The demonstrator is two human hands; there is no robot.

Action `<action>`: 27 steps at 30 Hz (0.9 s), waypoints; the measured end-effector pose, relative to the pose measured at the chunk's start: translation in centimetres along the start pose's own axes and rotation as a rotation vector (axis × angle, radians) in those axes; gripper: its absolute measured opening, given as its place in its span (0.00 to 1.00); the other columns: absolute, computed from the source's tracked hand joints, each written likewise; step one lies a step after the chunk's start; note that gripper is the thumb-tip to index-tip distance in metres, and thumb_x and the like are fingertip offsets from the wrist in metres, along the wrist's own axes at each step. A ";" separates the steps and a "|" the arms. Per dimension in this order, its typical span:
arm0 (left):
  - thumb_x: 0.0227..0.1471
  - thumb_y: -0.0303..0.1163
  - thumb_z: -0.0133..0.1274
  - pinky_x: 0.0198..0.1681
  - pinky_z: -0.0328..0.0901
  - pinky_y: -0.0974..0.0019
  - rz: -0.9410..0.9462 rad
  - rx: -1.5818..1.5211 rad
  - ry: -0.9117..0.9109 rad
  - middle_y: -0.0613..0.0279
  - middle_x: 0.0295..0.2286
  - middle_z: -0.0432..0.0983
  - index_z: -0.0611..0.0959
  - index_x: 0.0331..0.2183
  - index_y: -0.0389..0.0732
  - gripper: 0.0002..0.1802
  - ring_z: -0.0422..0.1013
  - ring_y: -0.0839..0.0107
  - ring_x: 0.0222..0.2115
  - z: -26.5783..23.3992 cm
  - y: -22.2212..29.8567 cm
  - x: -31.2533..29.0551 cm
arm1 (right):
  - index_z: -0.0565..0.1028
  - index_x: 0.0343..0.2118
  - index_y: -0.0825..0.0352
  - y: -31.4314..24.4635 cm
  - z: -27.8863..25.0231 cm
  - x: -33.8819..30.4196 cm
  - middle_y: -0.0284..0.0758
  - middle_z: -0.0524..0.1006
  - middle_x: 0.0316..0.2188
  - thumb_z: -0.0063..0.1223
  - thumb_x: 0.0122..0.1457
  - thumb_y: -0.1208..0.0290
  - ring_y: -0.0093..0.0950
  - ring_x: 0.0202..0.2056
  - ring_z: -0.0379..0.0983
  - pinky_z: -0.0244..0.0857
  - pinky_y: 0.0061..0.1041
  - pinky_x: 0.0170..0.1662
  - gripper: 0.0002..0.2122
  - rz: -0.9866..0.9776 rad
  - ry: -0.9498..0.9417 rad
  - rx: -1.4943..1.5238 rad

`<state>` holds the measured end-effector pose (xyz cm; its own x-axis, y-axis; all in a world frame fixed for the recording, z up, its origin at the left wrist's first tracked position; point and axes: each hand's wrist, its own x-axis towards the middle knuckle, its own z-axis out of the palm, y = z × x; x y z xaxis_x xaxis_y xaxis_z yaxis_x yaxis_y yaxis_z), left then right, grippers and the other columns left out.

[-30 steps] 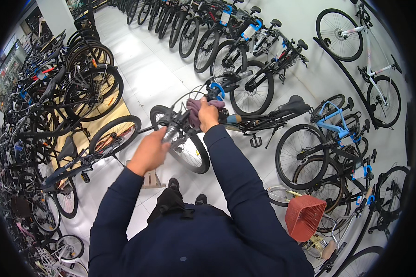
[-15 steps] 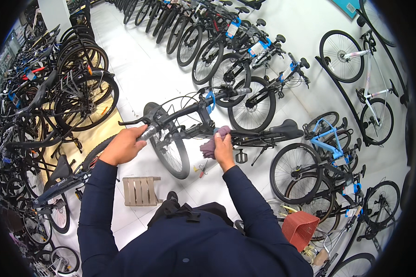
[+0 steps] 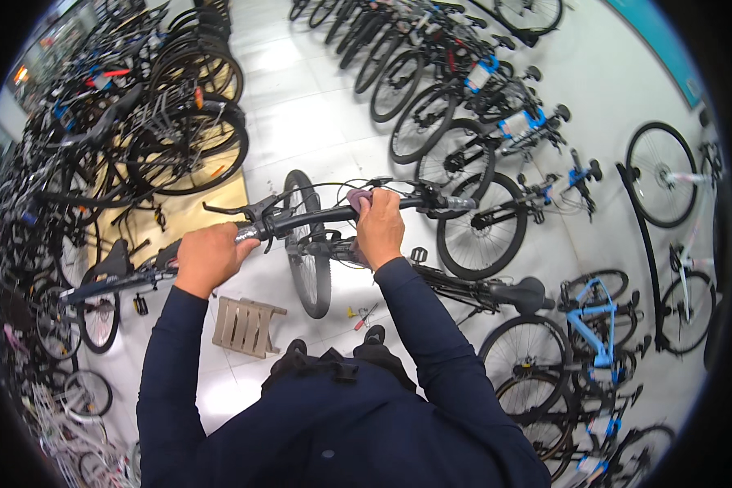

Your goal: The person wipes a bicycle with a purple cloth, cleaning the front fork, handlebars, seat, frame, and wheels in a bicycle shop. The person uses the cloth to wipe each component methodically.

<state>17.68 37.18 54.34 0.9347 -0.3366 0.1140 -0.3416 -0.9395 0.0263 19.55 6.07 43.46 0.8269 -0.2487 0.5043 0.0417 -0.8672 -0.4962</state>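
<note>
A black bicycle stands in front of me, its handlebar (image 3: 325,215) running left to right. My left hand (image 3: 210,256) is closed around the left grip of that bar. My right hand (image 3: 380,226) presses a small purple cloth (image 3: 358,198) against the bar near the stem. The bike's front wheel (image 3: 305,244) points away and down below the bar. Its black saddle (image 3: 522,293) lies to the lower right. Both my forearms wear dark blue sleeves.
Rows of parked bicycles line the left side (image 3: 163,138) and the far right (image 3: 480,122). A small beige slatted stool (image 3: 246,325) sits on the white tiled floor by my feet. A blue-framed bike (image 3: 598,325) stands at lower right. A few small tools (image 3: 362,315) lie on the floor.
The handlebar has swung to a more level position. My right hand with the cloth has risen from below the bar onto it. My left hand kept its hold on the grip.
</note>
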 end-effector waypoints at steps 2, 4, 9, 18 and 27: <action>0.54 0.60 0.60 0.27 0.69 0.49 -0.033 0.033 -0.012 0.53 0.22 0.79 0.81 0.25 0.43 0.28 0.77 0.48 0.25 0.0 0.0 0.1 | 0.70 0.50 0.65 -0.2 -0.4 0.2 0.44 0.71 0.42 0.58 0.64 0.71 0.48 0.42 0.74 0.71 0.45 0.44 0.14 -0.073 -0.052 0.039; 0.53 0.64 0.57 0.26 0.69 0.51 -0.017 0.084 0.023 0.56 0.20 0.78 0.81 0.23 0.43 0.31 0.77 0.50 0.23 -0.1 0.0 0.4 | 0.70 0.51 0.66 -0.2 -1.1 -0.5 0.45 0.71 0.45 0.59 0.63 0.72 0.49 0.44 0.73 0.70 0.45 0.47 0.16 -0.211 -0.051 0.092; 0.53 0.64 0.58 0.28 0.69 0.51 -0.032 0.047 0.007 0.56 0.20 0.78 0.81 0.23 0.43 0.31 0.77 0.52 0.26 -0.1 0.0 0.7 | 0.64 0.63 0.78 1.2 -3.0 -2.6 0.59 0.65 0.59 0.58 0.58 0.79 0.55 0.55 0.69 0.66 0.45 0.57 0.29 -0.271 -0.264 0.148; 0.50 0.62 0.62 0.28 0.69 0.51 -0.005 -0.028 0.055 0.57 0.20 0.78 0.83 0.25 0.42 0.30 0.78 0.53 0.25 -0.1 0.2 0.6 | 0.63 0.60 0.79 -9.8 -0.3 -2.4 0.63 0.64 0.59 0.56 0.59 0.77 0.58 0.57 0.65 0.61 0.45 0.62 0.27 -0.404 -0.384 0.484; 0.43 0.58 0.68 0.27 0.68 0.53 -0.079 -0.143 0.093 0.58 0.21 0.78 0.81 0.23 0.43 0.27 0.77 0.54 0.25 0.1 0.8 -1.1 | 0.78 0.42 0.69 -7.7 -1.9 1.8 0.42 0.79 0.34 0.52 0.63 0.78 0.44 0.36 0.77 0.72 0.41 0.40 0.07 -0.229 -0.368 0.263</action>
<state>16.37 36.79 54.09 0.9483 -0.2486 0.1973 -0.2842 -0.9419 0.1792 19.60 11.47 49.53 0.9209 0.1446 0.3621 0.3457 -0.7321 -0.5870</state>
